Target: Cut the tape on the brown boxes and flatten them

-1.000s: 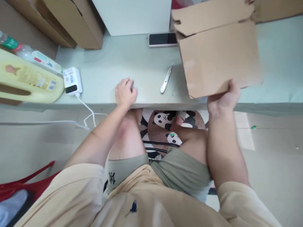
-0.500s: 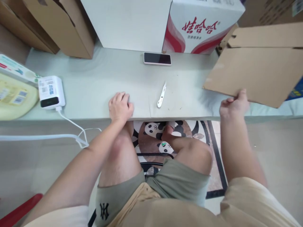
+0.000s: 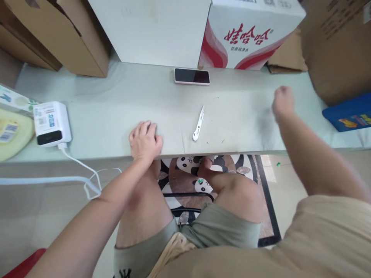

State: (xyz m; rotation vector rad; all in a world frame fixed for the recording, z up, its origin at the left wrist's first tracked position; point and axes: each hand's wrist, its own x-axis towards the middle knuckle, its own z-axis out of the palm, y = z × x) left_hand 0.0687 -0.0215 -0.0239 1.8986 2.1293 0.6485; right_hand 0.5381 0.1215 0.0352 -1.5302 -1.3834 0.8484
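My left hand [image 3: 145,142] lies palm down at the table's front edge, fingers a little bent and apart, with nothing in it. On the right, my right hand [image 3: 283,102] is curled into a fist above the table and slightly blurred; I see nothing in it. Between the hands a white utility knife [image 3: 198,124] rests on the table [image 3: 237,112], its tip pointing away from me. A phone [image 3: 192,76] with a dark screen lies behind the knife. Neither hand touches the knife or the phone.
A white and red carton [image 3: 246,42] and a white box [image 3: 156,34] stand at the back. Cardboard [image 3: 286,56] lies at the back right, near a blue package [image 3: 350,116]. At the left are a white device [image 3: 52,123] with a cable, a yellowish container [image 3: 13,135] and brown boxes [image 3: 66,38].
My right hand has let go of the flat cardboard sheet, which is no longer seen in front of me, and has moved farther over the table. My left hand stays in place. The view shifted slightly.
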